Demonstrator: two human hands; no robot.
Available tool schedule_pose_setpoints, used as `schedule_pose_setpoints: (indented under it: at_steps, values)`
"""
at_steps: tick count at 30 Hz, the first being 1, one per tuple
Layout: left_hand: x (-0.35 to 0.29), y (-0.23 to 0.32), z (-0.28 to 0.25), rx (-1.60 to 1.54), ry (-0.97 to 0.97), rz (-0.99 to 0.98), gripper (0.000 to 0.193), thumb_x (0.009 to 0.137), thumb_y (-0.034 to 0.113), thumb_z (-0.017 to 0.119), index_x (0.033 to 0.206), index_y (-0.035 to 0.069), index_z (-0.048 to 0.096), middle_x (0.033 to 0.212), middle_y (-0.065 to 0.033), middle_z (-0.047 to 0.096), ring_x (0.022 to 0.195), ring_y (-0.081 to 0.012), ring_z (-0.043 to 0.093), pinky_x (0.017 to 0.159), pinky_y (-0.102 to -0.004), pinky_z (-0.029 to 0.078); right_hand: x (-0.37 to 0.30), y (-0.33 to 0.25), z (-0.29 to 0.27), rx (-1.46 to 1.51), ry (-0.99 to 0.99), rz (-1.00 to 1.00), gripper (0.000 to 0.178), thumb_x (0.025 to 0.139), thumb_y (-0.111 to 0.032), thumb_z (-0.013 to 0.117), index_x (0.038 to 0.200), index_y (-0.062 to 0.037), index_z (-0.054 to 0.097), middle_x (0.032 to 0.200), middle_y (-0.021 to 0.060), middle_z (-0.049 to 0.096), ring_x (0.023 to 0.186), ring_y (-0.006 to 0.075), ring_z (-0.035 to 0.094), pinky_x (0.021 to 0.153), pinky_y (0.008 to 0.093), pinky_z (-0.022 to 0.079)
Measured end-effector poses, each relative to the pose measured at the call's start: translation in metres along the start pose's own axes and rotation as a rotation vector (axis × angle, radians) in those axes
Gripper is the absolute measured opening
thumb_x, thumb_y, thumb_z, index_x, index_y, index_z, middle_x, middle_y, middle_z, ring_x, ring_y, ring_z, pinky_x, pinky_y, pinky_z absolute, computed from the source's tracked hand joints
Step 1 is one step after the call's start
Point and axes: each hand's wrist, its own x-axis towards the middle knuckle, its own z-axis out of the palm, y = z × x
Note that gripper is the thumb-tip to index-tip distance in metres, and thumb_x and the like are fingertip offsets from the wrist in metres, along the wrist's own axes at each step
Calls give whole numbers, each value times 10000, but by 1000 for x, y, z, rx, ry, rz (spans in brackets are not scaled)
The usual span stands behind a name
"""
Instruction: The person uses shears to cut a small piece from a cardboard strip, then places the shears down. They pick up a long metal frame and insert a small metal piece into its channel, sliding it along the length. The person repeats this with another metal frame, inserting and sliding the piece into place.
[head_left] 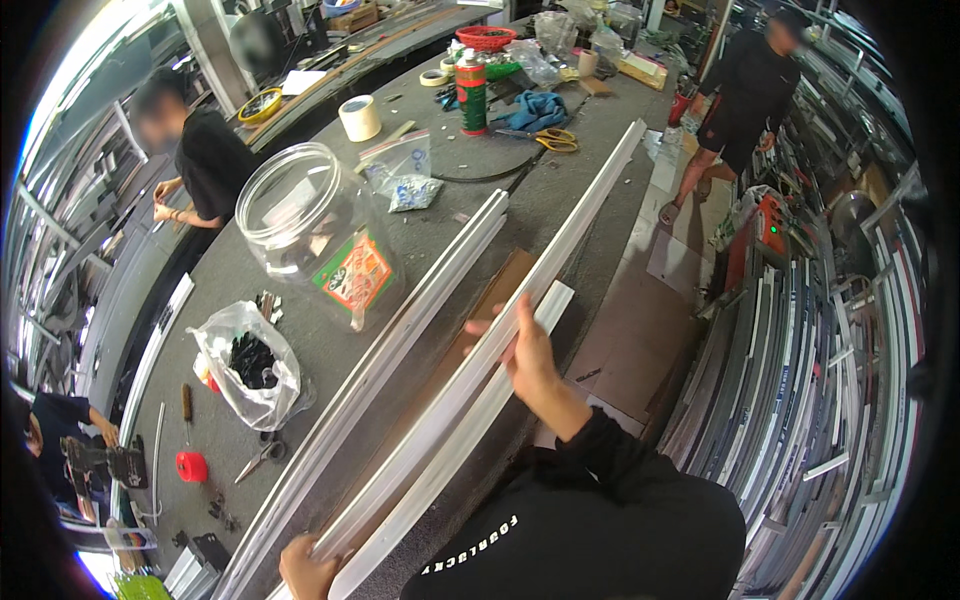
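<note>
A long white profile bar (455, 385) slants across the workbench in front of me. My right hand (533, 362) is around its middle, thumb on the near side and fingertips showing beyond the far edge. Near the lower end, my left hand (310, 568) grips the same bar, its fingers partly hidden. Just on the near side, a second, shorter white bar (440, 455) runs alongside below my right hand. Farther left, a bundle of white bars (375, 365) lies on the bench, with a brown strip (508, 280) between it and the held bar.
On the grey bench (340, 440) stand a clear plastic jar (320, 225), a bag of black pieces (250, 360), scissors (262, 455), a red tape roll (190, 466) and a spray can (470, 95). Co-workers (205, 150) are left and far right (750, 80). Stacked profiles (760, 370) fill the right.
</note>
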Motion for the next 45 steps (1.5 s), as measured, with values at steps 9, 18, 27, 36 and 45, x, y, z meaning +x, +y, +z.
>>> schedule_pose_setpoints:
  at_steps: [9,18,27,36,45]
  values:
    - [-31,-36,-12,126,187,-41,461,619,194,891,1037,36,781,872,-167,763,753,-307,740,721,-409,581,160,-198,-59,-126,189,-428,515,1025,-516,540,1252,-56,498,1097,171,731,823,258,717,670,398,599]
    - [64,267,5,-136,242,180,288,682,67,755,969,78,760,915,-146,749,828,-341,723,765,-416,570,72,-116,-26,3,71,-481,549,1030,-314,596,1437,-27,365,986,108,686,560,167,636,480,317,525]
    - [123,426,18,-110,150,142,275,784,75,725,1059,67,718,977,-166,729,915,-373,694,792,-445,546,358,-405,-183,46,174,-583,401,1019,-359,615,1270,-64,512,1014,84,611,563,183,536,485,334,435]
    - [74,405,43,47,149,-108,389,613,145,802,981,29,751,894,-193,730,793,-358,707,743,-417,556,606,-599,-389,-23,169,-423,293,1017,-411,612,1042,-121,587,890,58,659,629,187,569,527,315,485]
    - [82,479,57,-133,130,-315,338,665,70,772,998,14,753,892,-169,738,797,-285,694,767,-397,544,661,-608,-416,-97,218,-431,233,977,-270,668,979,-75,541,1012,163,714,598,198,601,569,351,527]
